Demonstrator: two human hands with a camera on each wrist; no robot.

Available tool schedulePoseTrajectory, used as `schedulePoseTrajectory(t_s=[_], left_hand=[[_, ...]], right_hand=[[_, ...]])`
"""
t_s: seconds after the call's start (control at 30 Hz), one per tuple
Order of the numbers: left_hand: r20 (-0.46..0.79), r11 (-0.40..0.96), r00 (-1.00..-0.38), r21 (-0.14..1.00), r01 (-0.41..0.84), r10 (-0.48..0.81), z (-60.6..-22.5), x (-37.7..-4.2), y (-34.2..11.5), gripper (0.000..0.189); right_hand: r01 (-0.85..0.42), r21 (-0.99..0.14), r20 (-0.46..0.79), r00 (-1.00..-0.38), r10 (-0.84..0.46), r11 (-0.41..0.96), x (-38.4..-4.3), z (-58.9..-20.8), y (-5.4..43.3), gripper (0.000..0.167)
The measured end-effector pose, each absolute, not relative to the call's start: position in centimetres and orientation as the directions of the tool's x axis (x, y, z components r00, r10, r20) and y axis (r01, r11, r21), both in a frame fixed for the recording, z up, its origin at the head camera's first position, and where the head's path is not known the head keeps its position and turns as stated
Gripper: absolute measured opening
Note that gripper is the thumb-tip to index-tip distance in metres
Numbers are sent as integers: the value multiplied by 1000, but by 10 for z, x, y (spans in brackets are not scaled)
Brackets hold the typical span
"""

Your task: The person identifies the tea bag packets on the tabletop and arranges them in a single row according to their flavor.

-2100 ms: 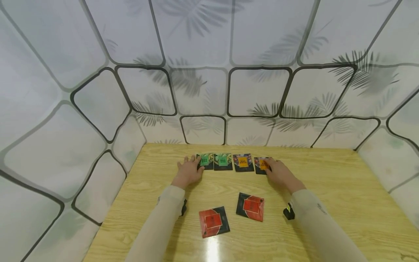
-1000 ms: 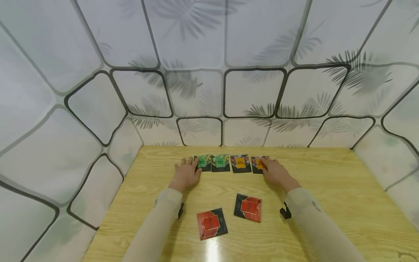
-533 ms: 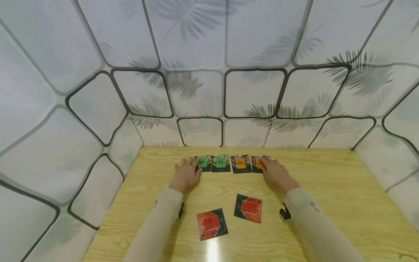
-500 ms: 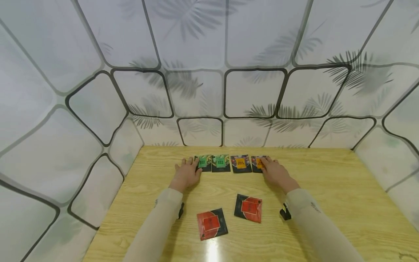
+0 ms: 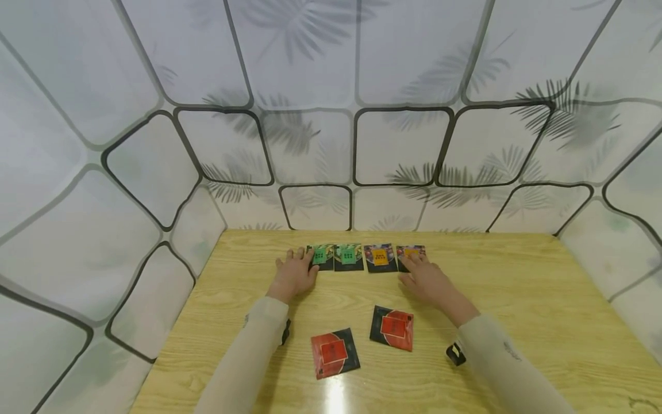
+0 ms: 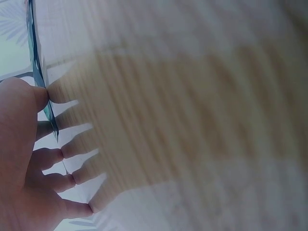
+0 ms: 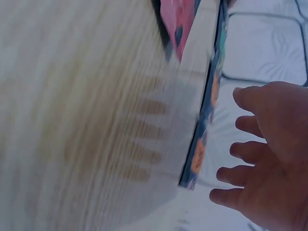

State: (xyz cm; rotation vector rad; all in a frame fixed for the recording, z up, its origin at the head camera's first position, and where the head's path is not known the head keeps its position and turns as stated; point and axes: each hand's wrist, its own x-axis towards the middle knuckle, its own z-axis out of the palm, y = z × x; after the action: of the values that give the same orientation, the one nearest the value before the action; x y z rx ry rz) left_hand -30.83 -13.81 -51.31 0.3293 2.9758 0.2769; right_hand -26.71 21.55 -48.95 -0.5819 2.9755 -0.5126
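Four flat square packets would form a row at the table's far side: two green-labelled, two orange-labelled. My left hand point(image 5: 296, 275) rests with spread fingers on the left edge of the leftmost green-labelled packet point(image 5: 326, 266); in the left wrist view thumb and fingertips meet that packet point(image 6: 38, 67). Beside it lie the second green-labelled packet point(image 5: 349, 257) and an orange-labelled packet point(image 5: 380, 257). My right hand point(image 5: 430, 283) is held over the rightmost orange-labelled packet point(image 5: 414, 250), partly covering it. In the right wrist view, the right fingers are spread, apart from that packet point(image 7: 196, 161), holding nothing.
Two red and black packets lie nearer on the wooden table point(image 5: 517, 299): one left point(image 5: 335, 353), one right point(image 5: 394, 328), both turned askew. A patterned white wall point(image 5: 320, 149) rises behind the table and along its sides. A small black device point(image 5: 455, 353) sits at the right wrist.
My right hand has come off the rightmost orange-labelled packet and drawn back slightly toward me and left, fingers spreading. My left hand has stayed in place; the packets look unmoved over the last half second.
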Motion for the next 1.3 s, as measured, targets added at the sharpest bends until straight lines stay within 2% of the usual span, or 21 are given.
schedulePoseTrajectory(t_s=[0.4,0.73,1.0,1.3], left_hand=[[-112,959,-968,199,200,225,-510,-306,-137,61],[-108,959,-970,211,192,218,-514,-308,-138,60],[-100,956,-969,215,199,225,-514,-308,-138,60],[-98,957,-971,214,195,220,-514,-307,-137,61]], right_hand=[[-422,-389,-65,-874,-481,819,-203,-482,187,70],[-426,-420,-121,-849,-515,801,-175,-494,182,78],[-496,-370,-93,-822,-562,786,-167,-499,182,62],[-529,-341,-78,-808,-584,777,-167,-497,185,53]])
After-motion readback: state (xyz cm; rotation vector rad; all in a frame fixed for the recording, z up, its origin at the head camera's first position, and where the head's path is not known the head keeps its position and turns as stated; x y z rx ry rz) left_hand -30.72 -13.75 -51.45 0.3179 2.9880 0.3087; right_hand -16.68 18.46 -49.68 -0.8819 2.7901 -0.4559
